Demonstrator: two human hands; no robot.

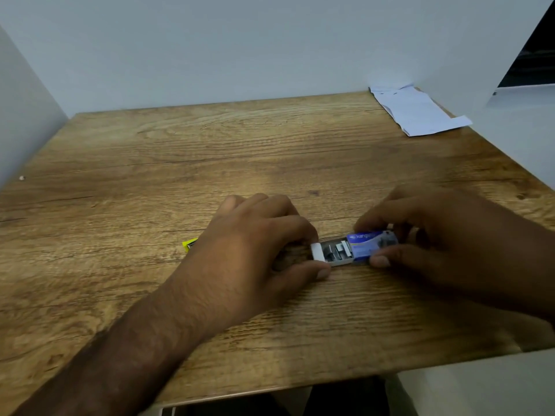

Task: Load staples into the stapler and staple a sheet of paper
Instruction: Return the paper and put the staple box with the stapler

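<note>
At the left, a small yellow object (pixel 189 244) lies on the wooden table (pixel 210 151), its right part hidden behind the left hand, so I cannot tell whether it is the stapler. Just right of it, near the middle of the table, the left hand (pixel 255 244) curls around the left end of one small staple box (pixel 356 249); its thumb and fingertips pinch the white inner tray (pixel 327 253), which is slid partly out to the left. Several short silvery strips of staples (pixel 338 250) lie loose inside the tray; they overlap too much to count. The right hand (pixel 435 238) closes on the blue outer sleeve (pixel 371 244), thumb on the near side and fingers on the far side. Both hands rest on or just above the table. At the far right corner, against the wall, lies one creased white sheet of paper (pixel 417 112), well apart from the hands.
</note>
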